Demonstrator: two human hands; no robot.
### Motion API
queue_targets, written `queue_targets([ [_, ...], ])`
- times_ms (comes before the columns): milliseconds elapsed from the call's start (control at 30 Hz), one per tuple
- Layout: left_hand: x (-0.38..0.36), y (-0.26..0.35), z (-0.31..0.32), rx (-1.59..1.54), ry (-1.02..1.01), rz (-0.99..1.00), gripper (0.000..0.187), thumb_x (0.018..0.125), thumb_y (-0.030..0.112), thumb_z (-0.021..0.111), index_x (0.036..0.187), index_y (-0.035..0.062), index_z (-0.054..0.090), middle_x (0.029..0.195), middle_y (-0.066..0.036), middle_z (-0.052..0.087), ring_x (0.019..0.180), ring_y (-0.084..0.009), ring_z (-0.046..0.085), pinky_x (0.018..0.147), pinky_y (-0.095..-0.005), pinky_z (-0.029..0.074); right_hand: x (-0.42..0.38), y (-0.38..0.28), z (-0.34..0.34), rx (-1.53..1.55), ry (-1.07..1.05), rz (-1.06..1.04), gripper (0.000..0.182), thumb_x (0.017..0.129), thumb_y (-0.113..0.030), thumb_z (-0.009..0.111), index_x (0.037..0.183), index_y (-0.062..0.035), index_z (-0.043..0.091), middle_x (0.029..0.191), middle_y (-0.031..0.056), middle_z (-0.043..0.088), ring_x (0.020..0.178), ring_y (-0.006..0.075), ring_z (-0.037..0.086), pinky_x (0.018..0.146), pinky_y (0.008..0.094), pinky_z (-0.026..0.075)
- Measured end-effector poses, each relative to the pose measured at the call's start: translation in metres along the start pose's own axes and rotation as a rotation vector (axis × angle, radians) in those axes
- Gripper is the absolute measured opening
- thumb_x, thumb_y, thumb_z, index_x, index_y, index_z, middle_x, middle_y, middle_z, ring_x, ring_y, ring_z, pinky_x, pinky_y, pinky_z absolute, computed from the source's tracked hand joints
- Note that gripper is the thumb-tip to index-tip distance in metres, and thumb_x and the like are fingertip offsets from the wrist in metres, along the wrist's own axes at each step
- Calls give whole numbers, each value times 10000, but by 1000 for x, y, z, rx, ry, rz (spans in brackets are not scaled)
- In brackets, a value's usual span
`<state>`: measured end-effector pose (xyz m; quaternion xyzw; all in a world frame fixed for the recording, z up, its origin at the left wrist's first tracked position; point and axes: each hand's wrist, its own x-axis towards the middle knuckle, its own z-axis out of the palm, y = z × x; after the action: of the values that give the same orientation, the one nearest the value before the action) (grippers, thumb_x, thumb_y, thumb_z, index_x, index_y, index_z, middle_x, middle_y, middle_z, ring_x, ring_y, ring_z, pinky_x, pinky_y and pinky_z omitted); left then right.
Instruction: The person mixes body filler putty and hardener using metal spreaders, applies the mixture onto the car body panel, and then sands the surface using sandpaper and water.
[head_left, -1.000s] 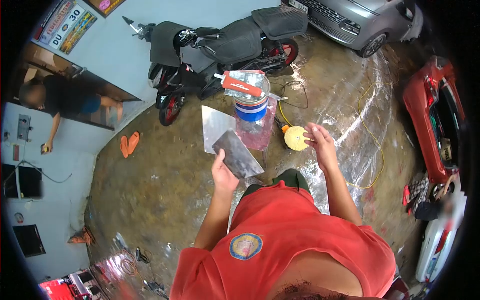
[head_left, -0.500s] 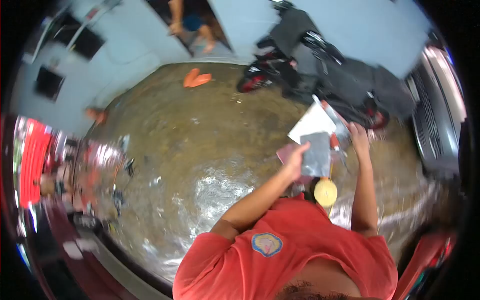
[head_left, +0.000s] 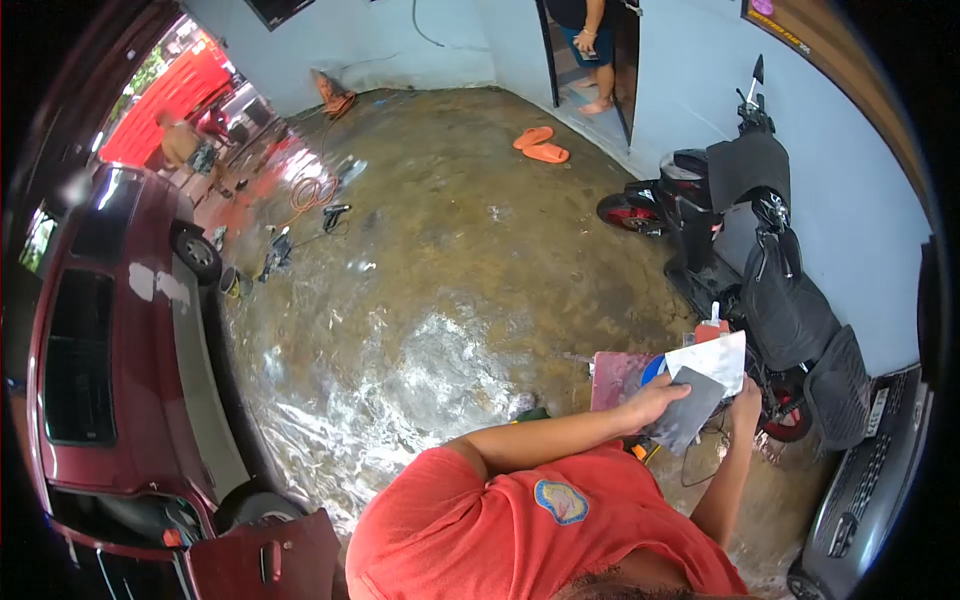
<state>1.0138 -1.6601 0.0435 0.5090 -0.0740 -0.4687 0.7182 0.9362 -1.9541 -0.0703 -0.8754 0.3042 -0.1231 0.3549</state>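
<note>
My left hand [head_left: 655, 402] is closed on a dark grey sheet [head_left: 690, 405], its thumb lying on top. Beyond that sheet is a white sheet [head_left: 712, 362], partly overlapped by the grey one. My right hand [head_left: 744, 402] is at the lower right edge of the white sheet, its fingers pressed on it. A reddish-pink board [head_left: 612, 380] lies to the left of the sheets, with a blue round item [head_left: 653, 369] beside it. Just past the white sheet shows a red item [head_left: 711, 330] with a pale tip.
A motorcycle [head_left: 740, 220] stands by the right wall, a dark car [head_left: 870, 480] at lower right, a maroon vehicle [head_left: 120, 350] at left. Orange slippers [head_left: 545, 152], a power tool [head_left: 335, 214] and an orange hose [head_left: 312, 195] lie on the floor. People are at the doorway [head_left: 592, 70] and far left [head_left: 185, 145].
The view has turned left, so the maroon vehicle shows more fully. Both hands and the sheets now appear lower and farther right, and the white sheet is turned differently.
</note>
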Motion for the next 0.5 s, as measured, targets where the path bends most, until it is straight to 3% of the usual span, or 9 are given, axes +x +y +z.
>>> queue_targets([
  [33,7,-12,3,-104,-45,12,507,970,288,594,1371,-5,494,1258,-96,626,1109,-191,606,993,-329,445,2,8,2,4,19,-68,402,965,-340,536,1044,39,648,925,279,638,928,456,583,841,456,450],
  [133,30,-40,2,14,-83,49,500,972,279,592,1370,-11,508,1284,-92,619,1134,-182,589,996,-322,438,-11,-15,-8,103,35,-141,404,916,-334,607,1056,43,645,917,258,661,913,412,626,835,433,467],
  [167,33,-46,3,12,-84,58,496,972,277,592,1368,-13,513,1284,-89,620,1139,-180,586,1000,-321,435,-13,-28,-16,145,-40,-82,423,878,-330,649,1073,45,646,958,239,682,933,353,658,832,410,484],
  [300,27,-33,11,81,-93,85,498,973,273,586,1367,-26,520,1318,-101,601,1180,-189,560,1032,-321,407,-4,-13,-12,205,-44,-80,397,867,-321,663,1066,22,666,970,197,711,891,299,677,818,386,497],
  [433,29,-34,11,261,-70,206,522,969,294,578,1379,-22,514,1421,-151,519,1312,-259,461,1122,-359,314,2,-10,-9,315,-57,-29,370,909,-322,604,1006,30,669,917,190,701,851,297,670,787,391,490],
  [500,33,-41,7,364,-29,331,522,966,307,572,1382,-4,519,1470,-165,464,1375,-300,379,1157,-387,253,13,-1,-6,307,-55,106,373,927,-321,565,979,36,662,908,212,687,829,312,661,766,414,482],
])
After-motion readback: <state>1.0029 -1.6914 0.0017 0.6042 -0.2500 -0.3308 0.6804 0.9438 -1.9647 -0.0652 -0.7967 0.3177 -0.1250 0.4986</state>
